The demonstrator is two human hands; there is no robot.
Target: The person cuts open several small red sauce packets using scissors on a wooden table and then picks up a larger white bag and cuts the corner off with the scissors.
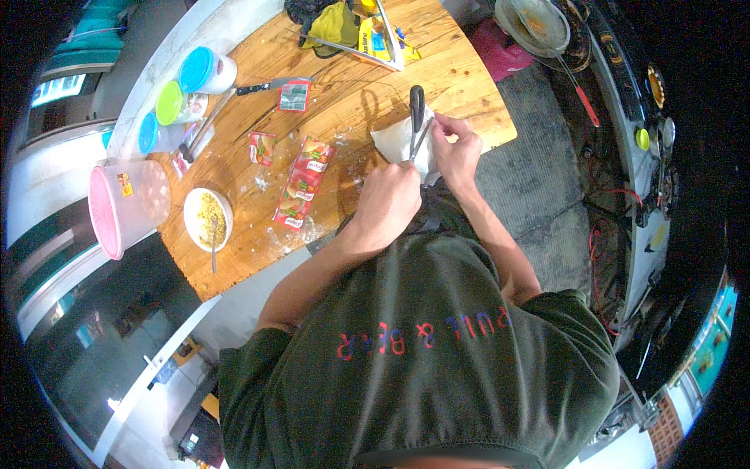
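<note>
My left hand (389, 202) is closed at the blade end of black-handled scissors (417, 108), beside the lower edge of a white bag (391, 139). The scissors' handle points away from me, and the blades lie across the front of the bag. On the bag's right side, my right hand (460, 149) pinches its edge between thumb and fingers. The bag is held over the near right edge of the wooden table (463, 88). My left fist hides the blade tips and part of the bag. Whether the bag is cut cannot be seen.
Red seasoning sachets (303, 182) lie on the table, near a white bowl (202, 205) of yellow food with a spoon. A knife (275, 85), lidded tubs (196, 70) and a pink-lidded container (129, 202) stand or lie further left. A metal frame (387, 35) rests at the far edge.
</note>
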